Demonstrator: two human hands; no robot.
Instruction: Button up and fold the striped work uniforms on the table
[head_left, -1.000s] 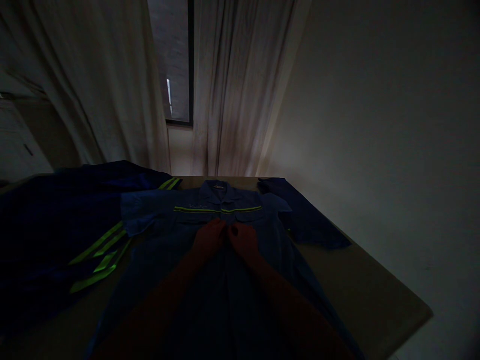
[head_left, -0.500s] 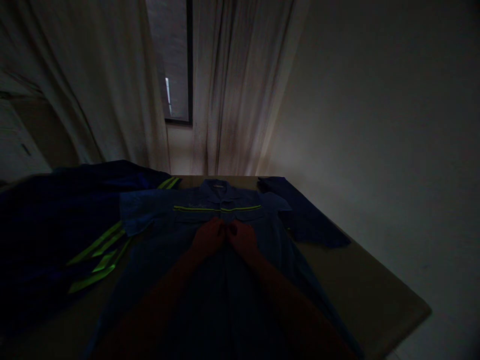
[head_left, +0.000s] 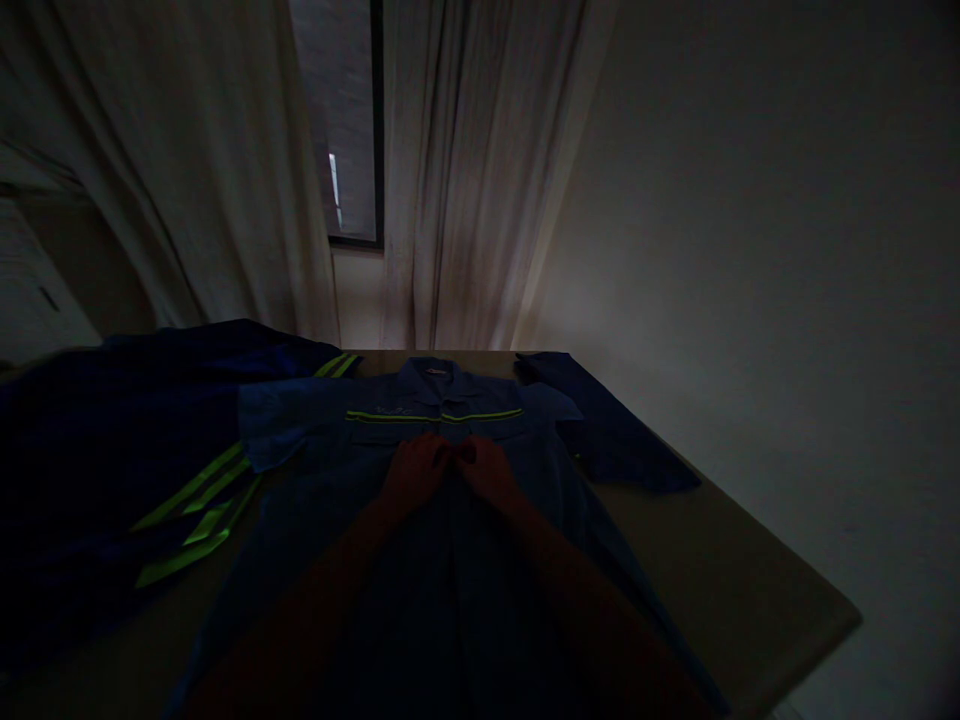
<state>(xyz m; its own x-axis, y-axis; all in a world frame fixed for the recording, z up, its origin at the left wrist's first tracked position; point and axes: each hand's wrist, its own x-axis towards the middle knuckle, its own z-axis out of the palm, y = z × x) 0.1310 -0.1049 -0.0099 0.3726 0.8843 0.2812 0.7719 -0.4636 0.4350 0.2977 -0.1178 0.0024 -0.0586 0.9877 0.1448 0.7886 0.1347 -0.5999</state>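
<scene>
A blue short-sleeved work shirt [head_left: 525, 460] lies front up, its collar at the far end and a yellow-green stripe across the chest. My left hand [head_left: 416, 468] and my right hand [head_left: 485, 468] meet at its front placket, just below the stripe. Both are closed, fingertips pinched together on the shirt's front edge. Whether a button sits between the fingers is too dark to make out.
Dark blue clothing [head_left: 150, 420] with bright yellow-green bands is heaped on the left. A folded dark blue garment [head_left: 615, 430] lies right of the shirt. The brown table [head_left: 750, 580] runs along a pale wall [head_left: 750, 250]. Curtains [head_left: 480, 200] hang behind, beside a window [head_left: 341, 120].
My hands stay at the same place on the placket. Only the fingers have shifted slightly, with the right fingers a little flatter than before.
</scene>
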